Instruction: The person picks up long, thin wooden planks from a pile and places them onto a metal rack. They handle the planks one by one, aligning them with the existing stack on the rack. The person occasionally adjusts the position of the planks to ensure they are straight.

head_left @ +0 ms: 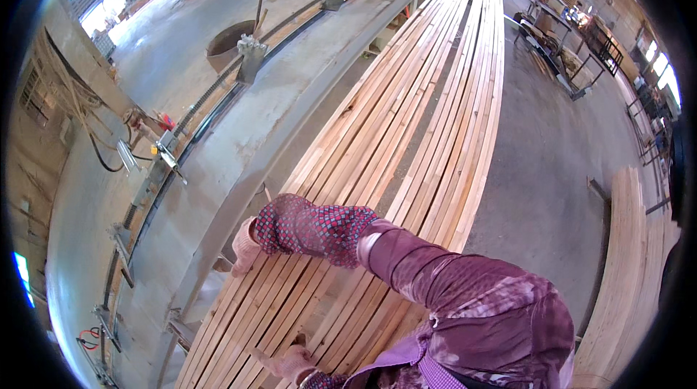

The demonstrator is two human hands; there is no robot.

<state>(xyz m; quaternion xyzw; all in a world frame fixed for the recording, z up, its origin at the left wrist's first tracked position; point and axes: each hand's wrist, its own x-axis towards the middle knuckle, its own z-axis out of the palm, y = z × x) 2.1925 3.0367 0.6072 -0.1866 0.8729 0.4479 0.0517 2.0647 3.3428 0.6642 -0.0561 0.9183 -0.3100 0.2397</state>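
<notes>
Long, pale wooden strips (428,106) lie side by side in two groups, with a narrow gap between them. My right arm, in a purple patterned sleeve, reaches across the strips. My right hand (247,247), in a pinkish glove, is at the outer left edge of the left group, its fingers closed over the edge strip; the fingertips are partly hidden. Low in the picture, my left hand (292,363), gloved alike, rests on top of the strips with its fingers apart. Its forearm is mostly cut off by the lower edge.
A long grey metal machine bed (239,127) with clamps and a rail runs along the left. Beyond it stands a round bin (229,44). At right lie stacked boards (617,280); a metal frame rack (573,62) stands farther back. A concrete floor (537,149) lies between.
</notes>
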